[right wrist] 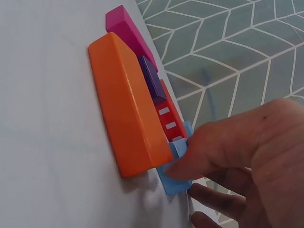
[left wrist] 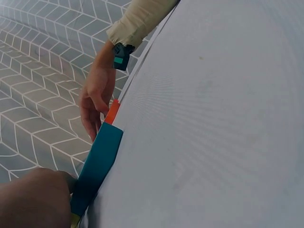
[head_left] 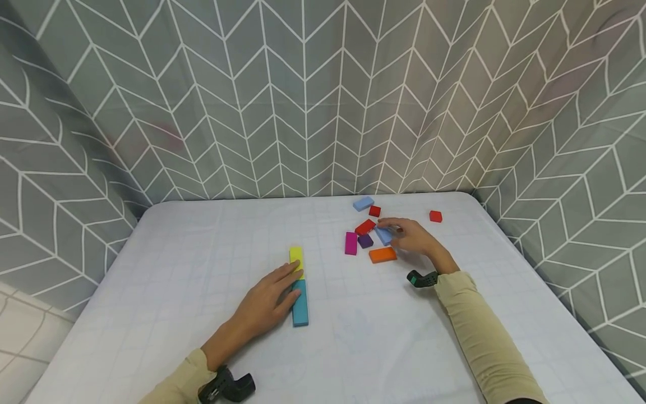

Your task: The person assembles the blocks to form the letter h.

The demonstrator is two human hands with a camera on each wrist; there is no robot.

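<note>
My left hand (head_left: 268,300) rests on a yellow block (head_left: 295,253) and a teal block (head_left: 300,311), lined up end to end. Its fingers lie fairly straight over them, with the thumb by the teal block's left side. On the right, my right hand (head_left: 415,238) pinches a light blue block (head_left: 383,236) among other blocks. In the right wrist view, the thumb presses on this light blue block (right wrist: 173,184), just behind an orange block (right wrist: 124,107). The other fingers are partly hidden behind the thumb.
Around the right hand lie a magenta block (head_left: 350,243), a purple block (head_left: 365,241) and a red block (head_left: 365,227). Farther back are another light blue block (head_left: 363,203) and a small red block (head_left: 375,211). Another red block (head_left: 435,216) lies apart, right. Patterned curtains (head_left: 323,101) border the white table (head_left: 202,241).
</note>
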